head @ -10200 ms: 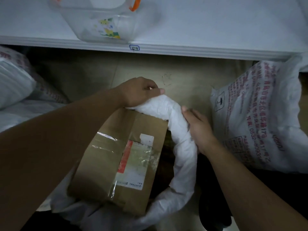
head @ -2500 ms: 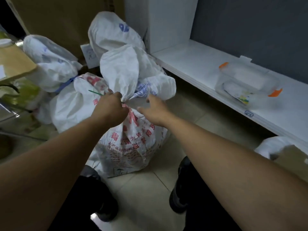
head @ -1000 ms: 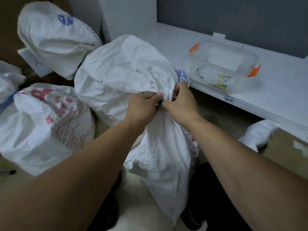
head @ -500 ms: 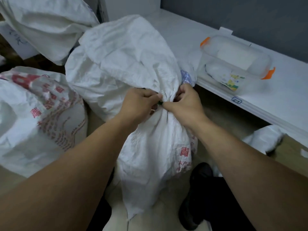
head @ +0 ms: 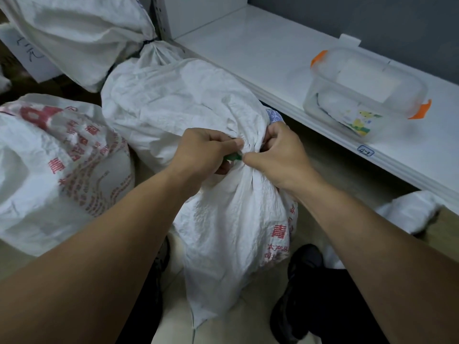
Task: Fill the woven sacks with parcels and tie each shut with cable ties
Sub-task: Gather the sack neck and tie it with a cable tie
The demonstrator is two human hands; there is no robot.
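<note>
Mid-tie on the sack (head: 231,209) standing on the floor between the person's feet. Its neck is bunched tight and a green cable tie (head: 233,157) shows right at the gather. The left hand (head: 203,150) has curled fingers pinching the tie, and the right hand (head: 275,151) is curled on the neck from the other side, thumb tip up against the tie. Can't tell if the tie is already threaded or cinched, so I'd call this one nearly closed but not done.

Progress-wise: the tied sack (head: 82,36) behind this one is cinched with a dark tie, and the printed sack (head: 57,170) to its left looks stuffed full, but its neck is out of view. To the right of the sack, a bit of another white sack (head: 409,209) sits under the shelf (head: 260,45), so probably more to go.

The stuff is crinkly white woven plastic with red print, lumpy and rounded from what's inside. On the shelf is a clear plastic box (head: 365,93) with orange clips.
</note>
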